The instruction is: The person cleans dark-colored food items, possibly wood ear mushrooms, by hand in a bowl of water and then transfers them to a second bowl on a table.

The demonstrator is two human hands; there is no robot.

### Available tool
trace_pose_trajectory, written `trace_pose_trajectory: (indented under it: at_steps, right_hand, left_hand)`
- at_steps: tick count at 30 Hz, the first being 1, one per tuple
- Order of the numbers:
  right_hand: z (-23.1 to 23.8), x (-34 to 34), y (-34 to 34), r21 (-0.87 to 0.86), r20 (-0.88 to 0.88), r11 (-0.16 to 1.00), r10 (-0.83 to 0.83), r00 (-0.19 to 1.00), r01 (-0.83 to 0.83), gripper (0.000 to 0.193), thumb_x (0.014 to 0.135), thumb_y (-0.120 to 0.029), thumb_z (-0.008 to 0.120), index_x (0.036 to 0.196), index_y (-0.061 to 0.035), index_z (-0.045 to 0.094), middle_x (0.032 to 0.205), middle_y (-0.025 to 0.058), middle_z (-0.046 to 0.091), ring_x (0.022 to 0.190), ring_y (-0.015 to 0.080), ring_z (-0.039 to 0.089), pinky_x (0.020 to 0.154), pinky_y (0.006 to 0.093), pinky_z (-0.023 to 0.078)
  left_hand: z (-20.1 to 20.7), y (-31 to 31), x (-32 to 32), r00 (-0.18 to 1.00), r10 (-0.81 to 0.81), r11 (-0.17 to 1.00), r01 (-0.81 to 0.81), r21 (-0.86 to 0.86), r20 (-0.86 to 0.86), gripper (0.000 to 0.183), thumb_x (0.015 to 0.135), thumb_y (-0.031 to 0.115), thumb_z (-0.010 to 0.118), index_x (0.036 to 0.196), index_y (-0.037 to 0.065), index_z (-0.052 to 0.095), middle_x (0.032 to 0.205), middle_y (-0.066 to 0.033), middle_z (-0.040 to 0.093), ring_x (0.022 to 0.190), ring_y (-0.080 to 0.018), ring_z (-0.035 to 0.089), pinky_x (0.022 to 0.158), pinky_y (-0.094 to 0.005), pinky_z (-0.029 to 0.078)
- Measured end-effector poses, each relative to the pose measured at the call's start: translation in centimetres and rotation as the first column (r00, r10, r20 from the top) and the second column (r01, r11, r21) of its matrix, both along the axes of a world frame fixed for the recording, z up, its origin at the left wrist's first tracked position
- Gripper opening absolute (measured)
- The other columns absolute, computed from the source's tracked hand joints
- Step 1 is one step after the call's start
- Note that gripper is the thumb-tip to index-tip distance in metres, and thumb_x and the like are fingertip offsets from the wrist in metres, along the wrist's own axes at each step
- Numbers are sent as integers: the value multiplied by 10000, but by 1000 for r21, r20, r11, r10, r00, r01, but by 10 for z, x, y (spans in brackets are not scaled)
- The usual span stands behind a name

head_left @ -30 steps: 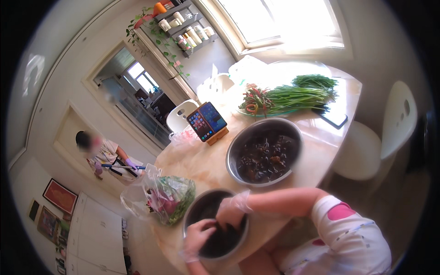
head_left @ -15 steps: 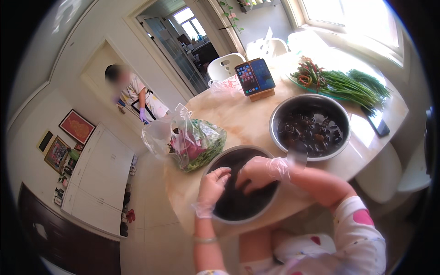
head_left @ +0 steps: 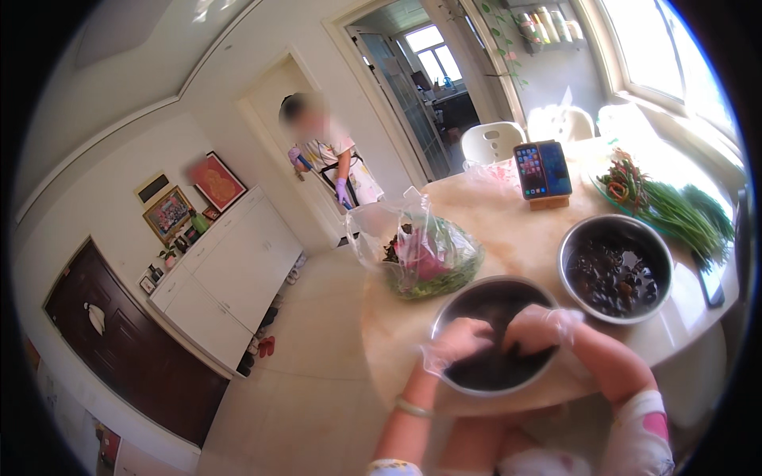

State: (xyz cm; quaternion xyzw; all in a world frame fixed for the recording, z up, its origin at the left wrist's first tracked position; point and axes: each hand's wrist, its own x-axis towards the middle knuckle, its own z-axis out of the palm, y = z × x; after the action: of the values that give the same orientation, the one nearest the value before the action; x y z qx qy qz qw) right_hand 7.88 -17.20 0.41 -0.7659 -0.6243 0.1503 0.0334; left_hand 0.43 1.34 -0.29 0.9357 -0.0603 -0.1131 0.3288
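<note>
Both my hands wear clear plastic gloves and work inside a metal bowl (head_left: 498, 393) of dark liquid near the table's front edge. My left hand (head_left: 462, 341) is over the bowl's left part, its fingers bent together; whatever they hold is hidden. On the right side, my right hand (head_left: 532, 329) points down with curled fingers, the tips lost in the dark contents. What lies in this bowl is too dark to name. A second metal bowl (head_left: 562, 278), farther right, holds dark, wet, shiny pieces in liquid.
A clear plastic bag (head_left: 432, 258) of leafy greens and something purple-red stands left of the bowls. Behind are a device (head_left: 543, 169) on a wooden stand and white chairs (head_left: 492, 143). Long green stalks (head_left: 686, 214) and a phone (head_left: 712, 287) lie right. A person (head_left: 329, 155) stands near a doorway.
The view has swung left, so the table appears farther right. My left hand has reached further in over the bowl; my right hand remains in it.
</note>
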Motion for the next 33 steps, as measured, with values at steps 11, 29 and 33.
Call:
trace_pose_trajectory:
  at_steps: [11,29,33]
  right_hand:
    - [-3,0,2,562,10,810,-211,977,169,144,672,-157,653,805,-119,690,760,110,637,746,279,610,691,364,480]
    - [-2,5,0,657,-249,702,-141,958,275,181,649,-126,695,820,-77,660,756,118,635,732,286,611,684,346,481]
    - [6,0,-1,614,-317,688,-235,919,388,173,656,-154,699,796,-69,642,738,111,633,717,270,616,670,340,483]
  left_hand:
    - [-3,0,0,988,-137,990,138,-3,67,311,779,180,659,1036,14,606,918,-114,651,842,-153,588,796,-291,443]
    - [0,-5,5,981,-13,990,39,-133,193,303,746,76,676,1029,-2,604,892,-72,654,822,-86,557,786,-260,448]
    - [7,-9,11,981,-33,999,26,43,193,300,742,70,667,1024,-8,602,905,-97,653,831,-104,574,792,-269,451]
